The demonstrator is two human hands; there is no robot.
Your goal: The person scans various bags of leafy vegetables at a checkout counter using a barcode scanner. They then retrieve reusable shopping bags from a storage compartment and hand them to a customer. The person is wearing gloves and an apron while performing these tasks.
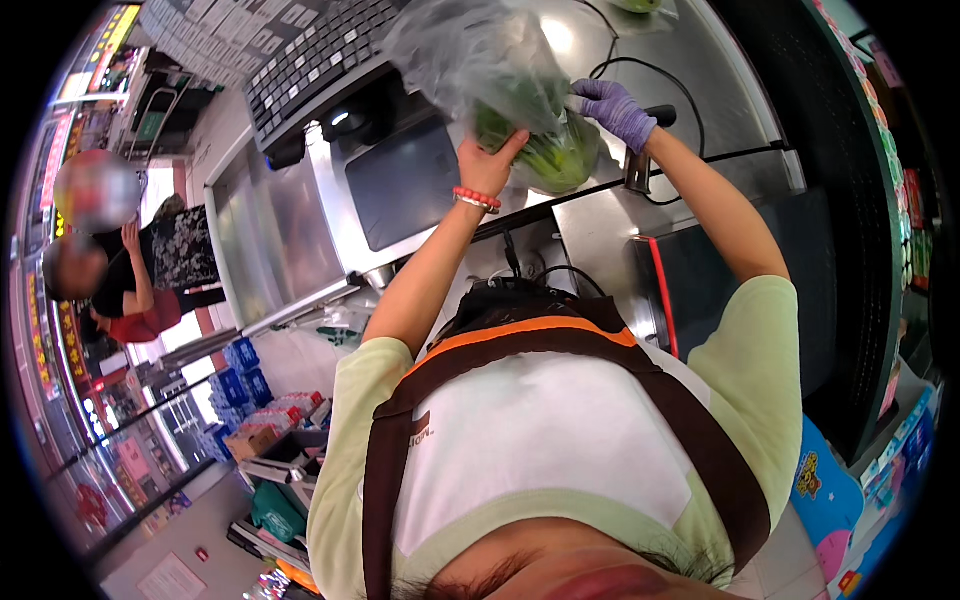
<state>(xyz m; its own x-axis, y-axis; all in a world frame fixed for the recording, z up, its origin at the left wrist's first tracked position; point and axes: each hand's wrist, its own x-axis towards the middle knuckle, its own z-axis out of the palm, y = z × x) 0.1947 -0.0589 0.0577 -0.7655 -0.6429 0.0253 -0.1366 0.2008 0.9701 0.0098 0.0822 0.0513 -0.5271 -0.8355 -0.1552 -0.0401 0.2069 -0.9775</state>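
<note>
A thin clear plastic bag (469, 56) is held over the steel counter. Green leafy vegetables (559, 161), in clear wrapping, show beneath and through it. My left hand (486, 161), bare with a red bead bracelet (477, 198) at the wrist, grips the bag and greens from the near left side, thumb on top. On the right, my right hand (615, 112) wears a purple knit glove. Its fingertips meet the edge of the bag; whether they pinch the film or only touch it is hard to see. Beside that wrist lies a black handheld device (661, 116), partly hidden.
A black keyboard (322, 71) stands at the upper left, above a dark flat panel (401, 184) set into the counter (720, 90). A black cable (701, 112) loops on the right. Another green item (636, 4) lies at the top edge. People (142, 262) stand beyond the counter's left end.
</note>
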